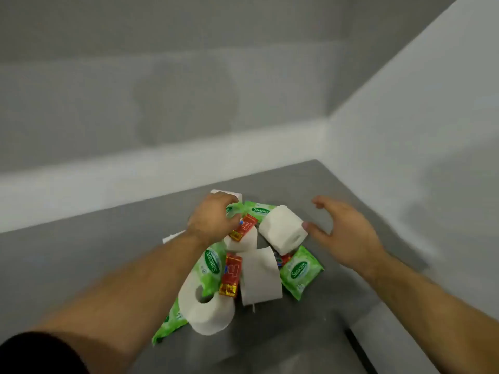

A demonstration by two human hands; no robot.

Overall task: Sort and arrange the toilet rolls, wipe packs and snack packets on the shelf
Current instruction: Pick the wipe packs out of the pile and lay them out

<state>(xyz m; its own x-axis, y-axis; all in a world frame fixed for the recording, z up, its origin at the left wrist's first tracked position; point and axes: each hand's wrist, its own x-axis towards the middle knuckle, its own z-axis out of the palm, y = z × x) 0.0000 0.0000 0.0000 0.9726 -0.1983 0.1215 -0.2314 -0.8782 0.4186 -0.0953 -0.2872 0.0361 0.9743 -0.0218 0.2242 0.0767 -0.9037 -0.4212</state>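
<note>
Heap on grey shelf (108,252): white toilet rolls, nearest (206,310) with core facing up; green "Sanicare" wipe packs (300,271); red snack packet (230,275) lengthwise toward the viewer. Left hand (213,218) fingers curled into the heap, grasp unclear; right hand (343,233) spread, empty, thumb at white roll (282,229).

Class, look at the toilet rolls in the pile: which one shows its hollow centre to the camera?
The toilet roll nearest the camera, at the pile's front left beside the left forearm. Its dark core hole faces the camera; the other rolls show mainly their white sides.
</note>
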